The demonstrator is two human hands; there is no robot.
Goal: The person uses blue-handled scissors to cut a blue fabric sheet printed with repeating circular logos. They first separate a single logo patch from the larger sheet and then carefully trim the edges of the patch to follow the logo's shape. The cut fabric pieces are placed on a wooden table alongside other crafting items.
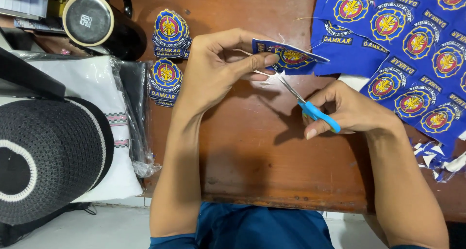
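Above the wooden table (pixel 252 147) I see my left hand (pixel 213 72) pinching a blue embroidered patch (pixel 289 57), its long axis running left to right. My right hand (pixel 349 110) grips blue-handled scissors (pixel 306 106), blades pointing up-left at the patch's lower edge. Cut patches (pixel 167 59) are stacked at the table's left; the uncut blue sheet (pixel 412 50) lies right.

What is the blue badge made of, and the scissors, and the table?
The blue badge in the left hand looks like cloth with stitched embroidery; loose threads hang off it. The scissors in the right hand have shiny, probably metal blades and smooth blue handles, likely plastic. The table looks like worn, varnished brown wood.
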